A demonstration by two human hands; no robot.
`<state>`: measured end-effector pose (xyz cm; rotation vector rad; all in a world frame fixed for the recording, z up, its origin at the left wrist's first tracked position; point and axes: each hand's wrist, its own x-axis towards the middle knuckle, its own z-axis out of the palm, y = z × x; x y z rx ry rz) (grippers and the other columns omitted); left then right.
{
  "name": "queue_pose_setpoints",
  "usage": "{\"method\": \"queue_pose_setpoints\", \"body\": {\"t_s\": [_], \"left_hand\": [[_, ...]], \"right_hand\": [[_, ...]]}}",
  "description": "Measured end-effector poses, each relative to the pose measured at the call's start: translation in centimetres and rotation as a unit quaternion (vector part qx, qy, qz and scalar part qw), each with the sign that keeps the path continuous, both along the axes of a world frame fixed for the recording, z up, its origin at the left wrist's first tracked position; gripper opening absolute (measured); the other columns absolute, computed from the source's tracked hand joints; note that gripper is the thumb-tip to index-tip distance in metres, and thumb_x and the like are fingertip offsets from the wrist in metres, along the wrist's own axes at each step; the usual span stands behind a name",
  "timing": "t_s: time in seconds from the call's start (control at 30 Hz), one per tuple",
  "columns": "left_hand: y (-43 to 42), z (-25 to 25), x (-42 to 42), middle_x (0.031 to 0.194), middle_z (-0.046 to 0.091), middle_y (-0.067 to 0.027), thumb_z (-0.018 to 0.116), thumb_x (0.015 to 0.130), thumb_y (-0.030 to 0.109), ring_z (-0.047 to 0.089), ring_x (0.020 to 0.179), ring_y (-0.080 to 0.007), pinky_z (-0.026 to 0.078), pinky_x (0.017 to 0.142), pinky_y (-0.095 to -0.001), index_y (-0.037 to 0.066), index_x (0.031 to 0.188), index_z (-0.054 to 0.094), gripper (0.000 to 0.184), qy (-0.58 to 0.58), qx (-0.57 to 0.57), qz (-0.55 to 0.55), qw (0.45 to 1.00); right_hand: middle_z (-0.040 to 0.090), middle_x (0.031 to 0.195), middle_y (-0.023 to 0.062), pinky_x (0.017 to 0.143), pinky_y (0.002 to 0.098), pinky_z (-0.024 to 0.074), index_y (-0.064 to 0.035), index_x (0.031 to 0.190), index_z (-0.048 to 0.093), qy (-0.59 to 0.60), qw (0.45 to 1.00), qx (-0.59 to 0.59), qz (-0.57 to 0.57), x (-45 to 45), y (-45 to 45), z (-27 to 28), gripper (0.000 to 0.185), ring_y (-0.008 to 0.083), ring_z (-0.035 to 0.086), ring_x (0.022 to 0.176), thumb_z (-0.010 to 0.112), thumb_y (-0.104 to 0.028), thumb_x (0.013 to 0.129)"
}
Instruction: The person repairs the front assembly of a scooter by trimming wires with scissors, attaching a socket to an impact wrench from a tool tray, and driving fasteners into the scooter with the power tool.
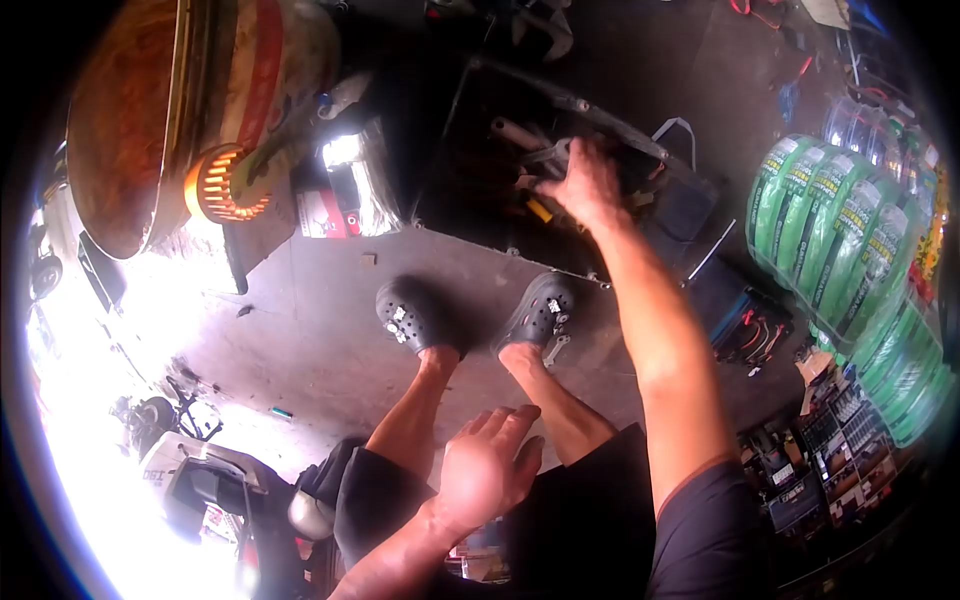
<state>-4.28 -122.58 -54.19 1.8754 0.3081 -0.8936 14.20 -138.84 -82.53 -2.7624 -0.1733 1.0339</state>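
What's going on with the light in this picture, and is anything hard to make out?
In the head view, glare bleaches the lower left and flares off a shiny packet; in that head view, shadow hides much of the dark open container under the right hand, whose edges look soft; the head view's corners go black, probably from a wide lens.

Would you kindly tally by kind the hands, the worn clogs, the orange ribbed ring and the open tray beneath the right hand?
Hands, left and right: 2
Clogs: 2
Orange ribbed ring: 1
Open tray: 1
Total: 6
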Motion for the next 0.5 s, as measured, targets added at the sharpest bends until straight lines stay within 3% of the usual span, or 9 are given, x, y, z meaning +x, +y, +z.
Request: {"method": "queue_pose_setpoints", "body": {"t_s": [0.03,0.1,0.17,0.23,0.3,0.4,0.5], "left_hand": [[-0.1,0.0,0.2,0.092,0.067,-0.0135,0.068,0.08,0.008,0.066,0.086,-0.0301,0.054,0.075,-0.0402,0.002,0.109,0.062,0.03,0.005,0.001,0.0,1.0],[-0.3,0.1,0.7,0.092,0.067,-0.0138,0.068,0.08,0.008,0.066,0.086,-0.0298,0.053,0.075,-0.0402,0.002,0.109,0.062,0.03,0.014,0.004,-0.002,1.0],[-0.5,0.0,0.8,0.091,0.067,-0.014,0.068,0.08,0.008,0.066,0.085,-0.0299,0.053,0.075,-0.0401,0.002,0.109,0.062,0.03,0.012,-0.004,0.005,1.0],[-0.5,-0.2,1.2,0.091,0.066,-0.0142,0.068,0.08,0.008,0.066,0.085,-0.03,0.053,0.075,-0.04,0.002,0.109,0.062,0.03,0.01,-0.009,0.009,1.0],[-0.8,0.1,1.4,0.091,0.066,-0.0143,0.069,0.08,0.007,0.066,0.085,-0.0302,0.053,0.075,-0.0399,0.002,0.109,0.062,0.03,0.018,-0.015,0.011,1.0],[-0.8,0.1,1.7,0.091,0.066,-0.0146,0.069,0.08,0.007,0.066,0.085,-0.0307,0.053,0.075,-0.0401,0.002,0.109,0.062,0.031,0.022,-0.023,0.02,0.999],[-0.6,0.1,2.0,0.091,0.066,-0.0149,0.069,0.079,0.006,0.066,0.085,-0.0308,0.053,0.075,-0.0402,0.001,0.109,0.062,0.031,0.031,-0.025,0.03,0.999]], "right_hand": [[0.054,0.124,0.0192,0.1,0.0509,0.0397,-0.0044,0.121,0.052,0.015,0.993,0.102,-0.061,-1.2,-0.8,-0.7,0.063,0.0335,0.05,0.121,0.082,-0.03,0.072],[0.054,0.119,0.0184,0.094,0.0493,0.0433,-0.0045,0.114,0.055,-0.045,0.987,0.149,-0.028,-4.4,-1.7,-1.7,0.048,0.0354,0.051,0.115,0.077,-0.02,0.074],[0.054,0.114,0.0169,0.091,0.0476,0.0444,-0.0032,0.113,0.055,-0.074,0.991,0.099,0.05,-5.9,-1.8,0.3,0.043,0.037,0.051,0.11,0.072,-0.013,0.075],[0.054,0.111,0.0175,0.089,0.0471,0.0449,-0.0031,0.11,0.058,-0.084,0.983,0.158,0.038,-7.1,-2.1,0.7,0.036,0.0387,0.051,0.106,0.067,-0.008,0.076],[0.055,0.114,0.0187,0.091,0.0481,0.0445,-0.0033,0.109,0.059,-0.024,0.969,0.245,-0.008,-7.8,-2.9,0.6,0.034,0.0404,0.051,0.109,0.065,-0.006,0.076],[0.055,0.12,0.0218,0.094,0.0482,0.0439,-0.0015,0.117,0.056,0.059,0.972,0.226,0.019,-8.9,-2.9,0.7,0.044,0.0416,0.051,0.113,0.068,-0.01,0.075],[0.051,0.127,0.0251,0.098,0.0459,0.0424,0.0009,0.129,0.048,0.002,0.982,0.187,-0.028,-11.2,-0.9,1.7,0.065,0.0409,0.049,0.117,0.074,-0.017,0.073]]}}
